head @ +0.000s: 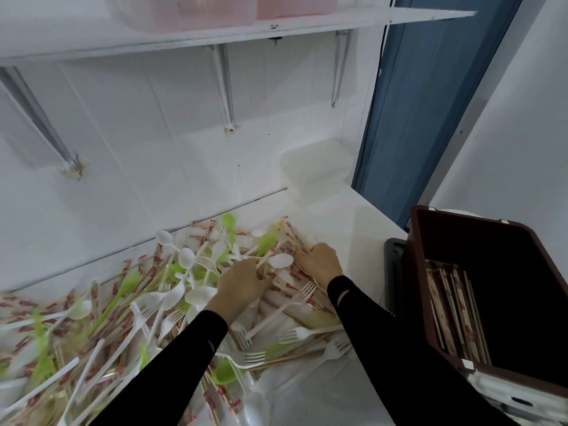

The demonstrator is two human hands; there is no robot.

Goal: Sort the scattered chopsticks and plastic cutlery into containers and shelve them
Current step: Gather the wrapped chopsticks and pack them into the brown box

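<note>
1. Here's the brown crate [415, 247] on the right. A batch of wrapped chopsticks [455, 309] lies inside it, against its near-left wall.
2. Left of the crate, the white counter [353, 216] carries a big heap [123, 318]: loose chopsticks [295, 241] in red-printed sleeves, white forks [246, 358], a white spoon [281, 261] and green spoons [229, 222], all tangled together.
3. The right hand [319, 262] is the one nearer the crate. It's knuckles-up at the heap's crate-side edge, fingers bent down into the loose chopsticks. Whether they actually grip any, I can't tell.
4. The left hand [242, 281] works just beyond it, farther from the crate. Its fingers are curled round a few loose chopsticks, and the white spoon lies between the two hands.
5. Past the crate's far-left corner, a clear tub [316, 170] stands against the wall. High above and left of the crate, a shelf [215, 35] holds pink containers [215, 7].
</note>
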